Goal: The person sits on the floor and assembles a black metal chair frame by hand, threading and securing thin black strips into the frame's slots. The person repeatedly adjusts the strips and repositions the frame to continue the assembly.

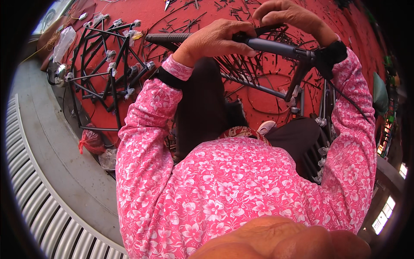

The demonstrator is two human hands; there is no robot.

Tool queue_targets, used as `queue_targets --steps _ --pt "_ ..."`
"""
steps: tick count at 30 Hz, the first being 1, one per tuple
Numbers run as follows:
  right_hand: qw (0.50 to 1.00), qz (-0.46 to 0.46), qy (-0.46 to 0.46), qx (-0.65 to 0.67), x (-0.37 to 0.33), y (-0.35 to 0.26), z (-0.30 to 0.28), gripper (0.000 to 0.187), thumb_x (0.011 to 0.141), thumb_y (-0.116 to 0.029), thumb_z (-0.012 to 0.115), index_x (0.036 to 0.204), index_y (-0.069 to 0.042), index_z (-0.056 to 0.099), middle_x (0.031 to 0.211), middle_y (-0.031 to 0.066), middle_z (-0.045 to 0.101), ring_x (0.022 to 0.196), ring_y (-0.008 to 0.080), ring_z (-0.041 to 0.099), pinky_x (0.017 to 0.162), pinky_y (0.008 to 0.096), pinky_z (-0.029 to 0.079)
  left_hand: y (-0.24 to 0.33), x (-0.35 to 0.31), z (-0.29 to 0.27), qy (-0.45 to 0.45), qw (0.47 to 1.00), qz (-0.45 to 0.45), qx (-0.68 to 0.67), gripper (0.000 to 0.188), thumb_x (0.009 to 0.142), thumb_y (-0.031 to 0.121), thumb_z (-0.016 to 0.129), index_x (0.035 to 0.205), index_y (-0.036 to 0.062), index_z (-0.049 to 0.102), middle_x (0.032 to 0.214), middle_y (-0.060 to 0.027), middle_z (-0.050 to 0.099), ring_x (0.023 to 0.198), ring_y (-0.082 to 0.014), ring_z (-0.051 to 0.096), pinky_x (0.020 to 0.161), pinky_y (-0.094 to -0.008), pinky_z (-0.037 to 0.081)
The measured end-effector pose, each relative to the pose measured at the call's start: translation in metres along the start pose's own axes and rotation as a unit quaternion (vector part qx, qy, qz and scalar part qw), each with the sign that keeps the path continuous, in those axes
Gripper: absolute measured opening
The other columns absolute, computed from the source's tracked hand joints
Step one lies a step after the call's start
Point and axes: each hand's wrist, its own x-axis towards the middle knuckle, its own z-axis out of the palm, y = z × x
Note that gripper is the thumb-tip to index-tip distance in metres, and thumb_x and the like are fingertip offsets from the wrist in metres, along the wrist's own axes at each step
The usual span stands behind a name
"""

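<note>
A dark grey bicycle frame (pixel 276 46) lies across my lap, its upper tube running from left to right. My left hand (pixel 220 38) is closed round that tube, thumb on the near side. Left of it, the tube's end carries a dark ribbed wrap (pixel 167 38). Beside my left fingers a black strip (pixel 271 29) stands off the tube. My right hand (pixel 291 16) is raised just above the tube, fingers curled in; what they hold, if anything, is hidden. A black cable (pixel 350 100) hangs by my right sleeve.
Several black bicycle frames (pixel 103 73) with plastic-wrapped ends stand at the left on the red floor (pixel 172 12). Dark scraps litter the floor ahead. A red bag (pixel 91 140) sits near a grey ledge (pixel 64 129). More wrapped tubes (pixel 321 151) stand by my right leg.
</note>
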Motion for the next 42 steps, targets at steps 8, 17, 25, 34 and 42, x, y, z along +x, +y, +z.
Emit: queue_targets --steps 8,17,25,34,42 --pt "0.893 -0.324 0.016 0.312 -0.136 0.005 0.026 0.032 0.108 -0.028 0.046 0.091 -0.006 0.062 0.086 0.0034 0.052 0.073 0.0154 0.050 0.066 0.0291 0.044 -0.029 0.015 -0.006 0.110 0.994 0.009 -0.007 0.038 0.091 0.028 0.078 0.114 0.0005 0.065 0.087 -0.0008 0.065 0.083 -0.0082 0.060 0.073 -0.0256 0.048" --pt "0.834 -0.192 0.328 0.401 0.038 0.110 0.102 0.032 0.106 -0.029 0.053 0.113 0.000 0.064 0.110 0.0062 0.065 0.105 0.0161 0.062 0.096 0.0349 0.048 -0.044 0.034 -0.001 0.151 0.987 0.014 0.047 0.041 0.088 0.031 0.080 0.113 0.0017 0.067 0.084 0.0016 0.061 0.078 -0.0066 0.055 0.066 -0.0252 0.044" --pt "0.820 -0.357 0.447 -0.007 0.092 0.121 0.065 0.019 0.106 -0.017 0.046 0.089 -0.008 0.049 0.075 -0.0003 0.045 0.062 0.0112 0.042 0.058 0.0281 0.034 -0.063 0.045 -0.001 0.175 0.983 0.041 0.042 0.040 0.086 0.030 0.082 0.111 0.0016 0.069 0.090 -0.0017 0.066 0.083 -0.0090 0.062 0.070 -0.0268 0.049" --pt "0.860 0.084 0.265 0.427 -0.094 0.153 0.211 0.015 0.097 -0.023 0.067 0.095 -0.016 0.054 0.071 -0.0090 0.051 0.045 -0.0007 0.034 0.038 0.0197 0.023 -0.106 0.035 -0.065 0.344 0.930 -0.073 0.105 0.042 0.086 0.037 0.076 0.100 -0.0022 0.071 0.078 -0.0062 0.065 0.075 -0.0172 0.060 0.066 -0.0364 0.047" --pt "0.877 0.430 0.160 0.140 -0.344 0.164 0.357 0.039 0.093 -0.026 0.068 0.119 0.005 0.068 0.105 0.0136 0.073 0.097 0.0252 0.068 0.089 0.0366 0.051 -0.146 0.026 -0.104 0.416 0.901 -0.111 -0.055 0.021 0.092 0.024 0.073 0.088 0.0038 0.069 0.073 -0.0016 0.067 0.056 -0.0092 0.057 0.050 -0.0267 0.043"
